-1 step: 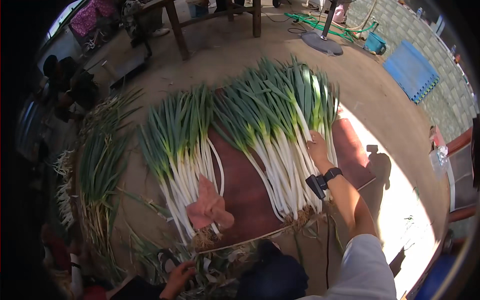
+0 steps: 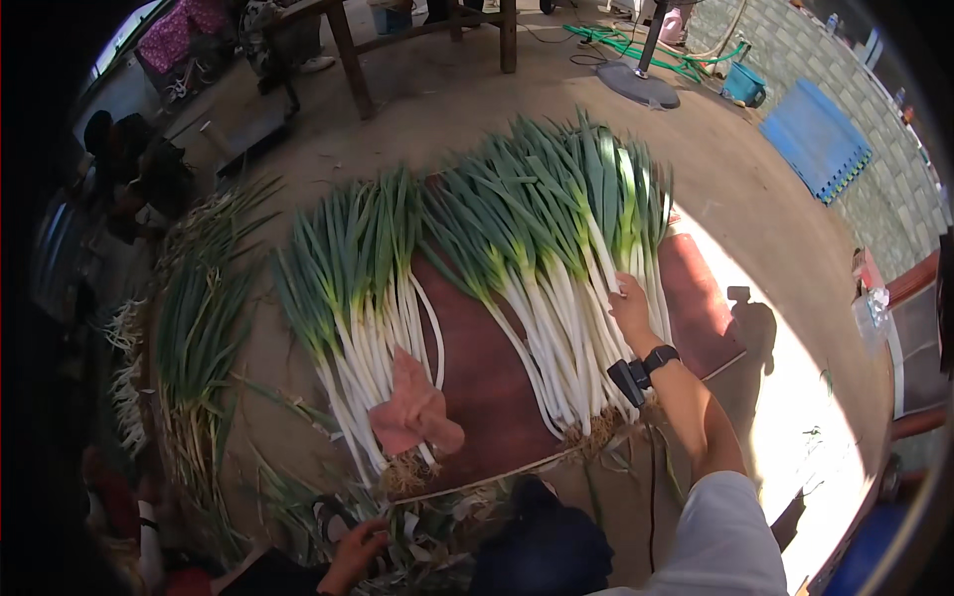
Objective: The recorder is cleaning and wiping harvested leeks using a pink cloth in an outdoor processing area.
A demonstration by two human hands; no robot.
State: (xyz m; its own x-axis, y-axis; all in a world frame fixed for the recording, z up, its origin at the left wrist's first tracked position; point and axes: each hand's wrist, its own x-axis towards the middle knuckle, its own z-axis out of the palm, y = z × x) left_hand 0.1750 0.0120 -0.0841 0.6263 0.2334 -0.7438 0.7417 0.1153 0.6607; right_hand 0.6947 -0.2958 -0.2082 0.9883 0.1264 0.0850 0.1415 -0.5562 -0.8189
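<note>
My right hand (image 2: 630,304) is closed round the white stalk of a leek (image 2: 602,260) at the right edge of the larger pile. A black strap and a small black device sit on that wrist. This pile of leeks (image 2: 556,288) lies with green tops pointing away and roots toward me. To its left is a smaller pile of leeks (image 2: 348,268), with a pinkish cloth or glove (image 2: 412,409) on its root ends. My left hand (image 2: 360,551), low at the left, has loosely bent fingers slightly apart over trimmed leaves (image 2: 417,541); nothing shows in it.
A dark red board (image 2: 482,397) lies under both piles. More leeks (image 2: 199,338) lie on the ground at the left, near a crouching person (image 2: 139,179). Farther off stand a wooden table (image 2: 348,60), a round dark base with a pole (image 2: 638,85) and a blue plastic panel (image 2: 817,141).
My right hand has shifted very slightly toward me along the leek. The piles, the cloth and my left hand look unchanged.
</note>
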